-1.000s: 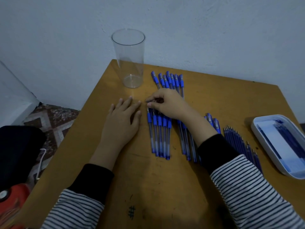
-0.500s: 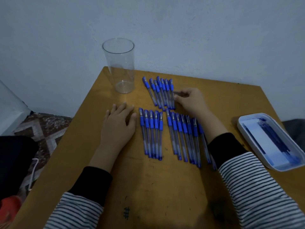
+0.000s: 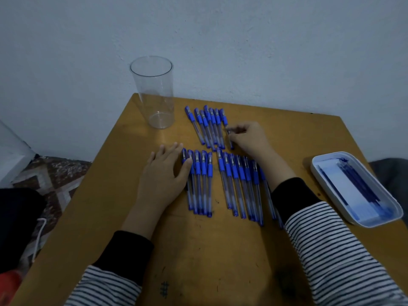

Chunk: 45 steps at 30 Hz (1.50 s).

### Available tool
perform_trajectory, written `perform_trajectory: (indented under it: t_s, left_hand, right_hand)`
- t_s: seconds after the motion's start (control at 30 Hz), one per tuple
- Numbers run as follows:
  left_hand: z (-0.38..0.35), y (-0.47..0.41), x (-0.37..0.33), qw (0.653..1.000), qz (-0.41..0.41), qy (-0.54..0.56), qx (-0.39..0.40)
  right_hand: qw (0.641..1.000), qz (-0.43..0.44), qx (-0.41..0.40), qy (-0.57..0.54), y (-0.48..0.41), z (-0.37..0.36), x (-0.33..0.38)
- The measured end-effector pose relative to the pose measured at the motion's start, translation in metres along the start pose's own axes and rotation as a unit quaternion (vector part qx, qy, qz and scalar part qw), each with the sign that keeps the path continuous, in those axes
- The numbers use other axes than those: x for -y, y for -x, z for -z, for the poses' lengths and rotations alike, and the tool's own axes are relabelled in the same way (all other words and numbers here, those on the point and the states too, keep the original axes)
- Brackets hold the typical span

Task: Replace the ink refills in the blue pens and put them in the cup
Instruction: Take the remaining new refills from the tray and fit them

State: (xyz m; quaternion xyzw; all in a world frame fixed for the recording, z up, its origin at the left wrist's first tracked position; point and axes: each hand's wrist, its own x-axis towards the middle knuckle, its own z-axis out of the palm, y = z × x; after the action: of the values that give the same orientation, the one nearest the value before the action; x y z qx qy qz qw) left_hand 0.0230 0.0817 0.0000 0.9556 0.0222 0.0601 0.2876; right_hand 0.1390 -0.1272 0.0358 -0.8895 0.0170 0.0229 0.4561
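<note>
**A:** Blue pens (image 3: 235, 173) everywhere. Is any of them standing in the cup (image 3: 154, 96) yet?

**B:** None. The cup is standing empty near the surface's (image 3: 198, 250) far left corner. All the pens are lying capped in three rows, one just right of the cup and two nearer.

**A:** What are the hands doing?

**B:** The right hand (image 3: 247, 135) is pinching the rightmost pen (image 3: 228, 131) of the far row. Whether it is lifting clear, I cannot tell. The left hand (image 3: 164, 173) is resting flat, fingers straight, with its thumb touching the end pen of a near row.

**A:** And the refills (image 3: 362, 184)?

**B:** They are lying in the tray (image 3: 326, 156) at the right, well apart from both hands. I am judging that no pen is showing a finished swap, so the work is only beginning. Every pen is waiting to be opened, refilled and dropped in.
</note>
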Motion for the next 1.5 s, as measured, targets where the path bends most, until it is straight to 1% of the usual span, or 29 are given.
perform_trajectory:
  t_s: [0.13, 0.23, 0.43, 0.5, 0.6, 0.67, 0.77, 0.9, 1.03, 1.07, 1.17, 1.23, 1.33, 1.37, 1.43, 1.5]
  left_hand:
    - [0.000, 0.001, 0.000, 1.000, -0.002, -0.007, 0.002]
    - [0.000, 0.000, 0.000, 1.000, -0.003, -0.008, 0.001]
    - [0.000, 0.000, 0.000, 1.000, -0.003, -0.006, -0.001]
    - [0.000, 0.000, -0.001, 1.000, -0.003, -0.004, -0.003]
    - [0.001, 0.002, 0.000, 1.000, -0.002, 0.014, -0.006]
    - [0.003, 0.006, -0.002, 0.999, -0.007, 0.051, -0.015]
    - [0.006, 0.016, -0.010, 0.993, -0.025, 0.099, -0.054]
    - [0.012, 0.032, -0.038, 0.983, -0.069, 0.144, -0.090]
    - [0.016, 0.038, -0.068, 0.979, -0.061, 0.166, -0.099]
    - [0.015, 0.038, -0.073, 0.974, -0.056, 0.197, -0.100]
    - [0.009, 0.040, -0.086, 0.937, -0.052, 0.325, -0.119]
    - [0.007, 0.046, -0.097, 0.919, -0.049, 0.372, -0.125]
    - [0.002, 0.060, -0.111, 0.880, -0.032, 0.463, -0.103]
    - [0.000, 0.064, -0.114, 0.868, -0.028, 0.486, -0.101]
    - [-0.001, 0.070, -0.116, 0.855, -0.026, 0.506, -0.105]
    - [0.001, 0.079, -0.116, 0.857, -0.035, 0.505, -0.097]
  right_hand:
    - [1.000, -0.001, 0.001, 0.019, 0.001, -0.003, 0.001]
    - [1.000, -0.008, -0.001, 0.013, 0.001, -0.003, 0.000]
    - [0.999, -0.038, 0.001, 0.014, 0.002, 0.005, 0.002]
    - [0.998, -0.056, 0.008, -0.033, 0.007, 0.009, 0.001]
    - [0.986, -0.082, 0.014, -0.143, 0.021, 0.018, -0.004]
    - [0.976, -0.081, 0.016, -0.201, 0.031, 0.026, -0.005]
    - [0.949, -0.060, 0.037, -0.306, 0.054, 0.036, 0.004]
    - [0.927, -0.034, 0.071, -0.367, 0.093, 0.045, 0.016]
    - [0.911, -0.031, 0.099, -0.398, 0.134, 0.044, 0.019]
    - [0.911, -0.028, 0.099, -0.399, 0.144, 0.042, 0.019]
    - [0.926, -0.008, 0.081, -0.368, 0.171, 0.038, 0.014]
    - [0.936, 0.006, 0.055, -0.347, 0.186, 0.035, 0.010]
    - [0.937, 0.026, 0.021, -0.347, 0.203, 0.029, 0.006]
    - [0.936, 0.033, 0.014, -0.349, 0.208, 0.027, 0.004]
    - [0.936, 0.046, 0.005, -0.348, 0.218, 0.027, 0.000]
    - [0.941, 0.066, -0.018, -0.331, 0.226, 0.029, -0.006]
